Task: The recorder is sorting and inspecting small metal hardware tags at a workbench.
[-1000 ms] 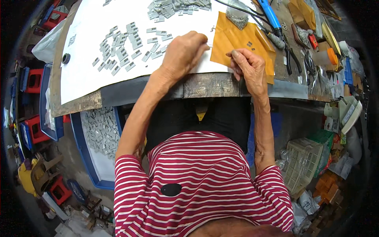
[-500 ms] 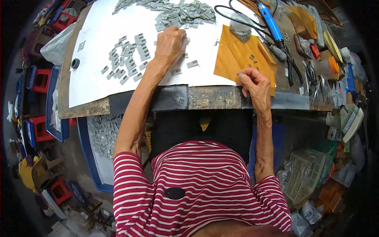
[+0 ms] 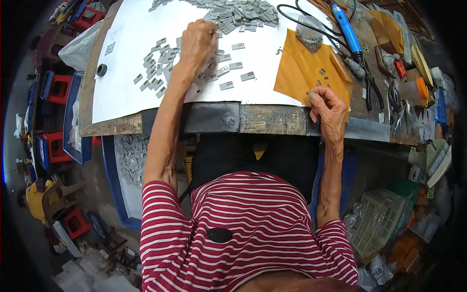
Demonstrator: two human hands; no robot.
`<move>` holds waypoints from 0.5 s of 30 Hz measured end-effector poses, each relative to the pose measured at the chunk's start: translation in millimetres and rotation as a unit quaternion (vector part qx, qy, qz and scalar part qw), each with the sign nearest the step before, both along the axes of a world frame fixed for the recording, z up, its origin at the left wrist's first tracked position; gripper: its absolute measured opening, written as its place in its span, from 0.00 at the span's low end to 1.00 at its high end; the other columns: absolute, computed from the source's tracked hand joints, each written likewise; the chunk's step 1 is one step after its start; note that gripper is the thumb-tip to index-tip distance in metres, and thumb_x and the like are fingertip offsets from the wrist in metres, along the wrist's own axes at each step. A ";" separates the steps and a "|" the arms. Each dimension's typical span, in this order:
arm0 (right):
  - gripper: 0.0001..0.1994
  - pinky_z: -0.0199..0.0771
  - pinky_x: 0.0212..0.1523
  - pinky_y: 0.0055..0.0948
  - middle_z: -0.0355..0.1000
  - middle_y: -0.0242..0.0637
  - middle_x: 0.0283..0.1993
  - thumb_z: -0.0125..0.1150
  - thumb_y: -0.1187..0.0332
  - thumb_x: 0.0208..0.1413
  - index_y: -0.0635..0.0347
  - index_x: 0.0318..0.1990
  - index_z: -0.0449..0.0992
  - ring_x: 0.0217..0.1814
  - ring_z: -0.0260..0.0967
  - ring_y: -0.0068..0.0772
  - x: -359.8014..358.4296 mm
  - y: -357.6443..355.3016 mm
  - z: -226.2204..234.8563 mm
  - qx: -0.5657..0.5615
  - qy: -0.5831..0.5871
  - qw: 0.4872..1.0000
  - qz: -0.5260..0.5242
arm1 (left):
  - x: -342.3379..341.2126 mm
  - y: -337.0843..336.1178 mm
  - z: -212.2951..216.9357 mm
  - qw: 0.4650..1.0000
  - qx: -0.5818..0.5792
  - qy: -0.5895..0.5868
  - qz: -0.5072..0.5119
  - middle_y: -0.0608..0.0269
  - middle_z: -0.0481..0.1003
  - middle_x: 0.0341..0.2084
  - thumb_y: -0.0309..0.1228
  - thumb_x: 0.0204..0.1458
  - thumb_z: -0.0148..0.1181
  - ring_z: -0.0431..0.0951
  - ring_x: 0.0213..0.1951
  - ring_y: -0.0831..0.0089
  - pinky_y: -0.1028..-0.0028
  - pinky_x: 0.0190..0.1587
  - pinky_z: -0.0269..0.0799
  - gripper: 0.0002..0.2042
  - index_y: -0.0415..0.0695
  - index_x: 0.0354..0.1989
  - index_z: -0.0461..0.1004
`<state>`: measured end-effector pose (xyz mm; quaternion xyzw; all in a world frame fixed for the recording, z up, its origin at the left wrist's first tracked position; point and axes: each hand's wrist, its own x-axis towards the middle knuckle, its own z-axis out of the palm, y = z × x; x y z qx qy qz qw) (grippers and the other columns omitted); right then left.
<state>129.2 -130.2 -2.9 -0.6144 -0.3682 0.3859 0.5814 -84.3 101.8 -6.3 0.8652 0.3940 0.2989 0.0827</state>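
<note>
My left hand [image 3: 198, 43] is over the white sheet [image 3: 121, 104], just left of a heap of small grey rectangular pieces [image 3: 243, 15]. Its fingers curl downward, and what they hold is hidden. Several loose grey pieces [image 3: 247, 76] lie spread to its right, and a group of similar pieces [image 3: 154, 68] lies to its left. At the sheet's right side, my right hand [image 3: 331, 109] is above the edge of an orange-brown paper sheet [image 3: 289, 78]. Thumb and forefinger pinch together, on something too small to name. Tiny dark parts [image 3: 322, 77] lie on the paper beyond them.
A clear bag of small metal parts [image 3: 310, 39] sits on the orange-brown paper. Beyond it are a blue corded electric screwdriver [image 3: 344, 29] and black-handled pliers [image 3: 372, 90]. A black ring [image 3: 101, 69] stands at left. Below the table, a blue tray [image 3: 113, 180] holds grey pieces.
My left hand has moved left, away from the heap, uncovering several loose grey pieces to its right. The whole view has shifted slightly; my right hand keeps its pinch near the paper's edge.
</note>
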 end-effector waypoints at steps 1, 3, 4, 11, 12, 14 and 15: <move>0.07 0.56 0.14 0.14 0.66 0.30 0.20 0.56 0.71 0.51 0.68 0.32 0.71 0.15 0.56 0.13 1.0 -0.3 -0.8 0.006 -0.002 1.000 -0.002 | -3.5 6.2 -0.3 1.000 0.003 0.027 0.016 0.49 0.74 0.30 0.23 0.42 0.56 0.74 0.32 0.59 0.69 0.37 0.68 0.07 0.35 0.30 0.75; 0.07 0.56 0.14 0.14 0.65 0.30 0.20 0.56 0.71 0.51 0.68 0.32 0.71 0.15 0.56 0.13 1.9 -0.6 -1.6 0.011 -0.003 1.000 -0.003 | -7.1 10.2 -1.1 0.999 -0.007 0.028 0.019 0.50 0.74 0.29 0.23 0.42 0.57 0.74 0.31 0.60 0.69 0.37 0.68 0.07 0.35 0.30 0.75; 0.07 0.55 0.14 0.14 0.65 0.30 0.20 0.56 0.71 0.51 0.68 0.32 0.71 0.15 0.56 0.13 2.0 -0.5 -2.2 0.015 -0.001 1.000 -0.004 | -7.8 11.3 -2.2 0.999 -0.016 0.029 0.020 0.50 0.74 0.29 0.23 0.41 0.57 0.74 0.31 0.60 0.69 0.37 0.69 0.07 0.35 0.30 0.75; 0.06 0.55 0.14 0.14 0.65 0.30 0.19 0.56 0.73 0.51 0.68 0.32 0.72 0.14 0.56 0.13 1.8 -4.3 -2.2 0.017 -0.002 1.000 -0.006 | 6.8 5.9 -5.3 0.999 -0.004 0.046 0.012 0.51 0.73 0.26 0.22 0.39 0.57 0.73 0.30 0.60 0.69 0.36 0.68 0.06 0.36 0.28 0.74; 0.06 0.55 0.14 0.14 0.65 0.30 0.19 0.56 0.73 0.51 0.68 0.32 0.72 0.14 0.56 0.13 1.5 -4.6 -1.8 0.015 -0.004 1.000 -0.011 | 7.5 7.1 -7.5 0.999 -0.003 0.044 0.007 0.52 0.73 0.26 0.21 0.38 0.57 0.73 0.30 0.60 0.69 0.36 0.68 0.06 0.36 0.28 0.73; 0.06 0.55 0.14 0.14 0.65 0.30 0.19 0.55 0.73 0.50 0.68 0.31 0.72 0.14 0.56 0.14 -0.4 -3.6 -0.2 0.006 -0.011 1.000 -0.016 | 3.7 14.2 -14.9 0.999 0.021 0.045 -0.006 0.53 0.73 0.26 0.20 0.37 0.56 0.73 0.29 0.60 0.69 0.36 0.68 0.06 0.36 0.27 0.72; 0.06 0.55 0.14 0.14 0.65 0.30 0.19 0.55 0.73 0.50 0.68 0.31 0.72 0.14 0.57 0.14 -0.5 -3.7 1.6 0.002 -0.008 1.000 -0.018 | 3.8 14.9 -14.1 0.999 0.014 0.049 -0.014 0.54 0.72 0.26 0.20 0.37 0.55 0.72 0.29 0.60 0.69 0.35 0.68 0.06 0.36 0.27 0.72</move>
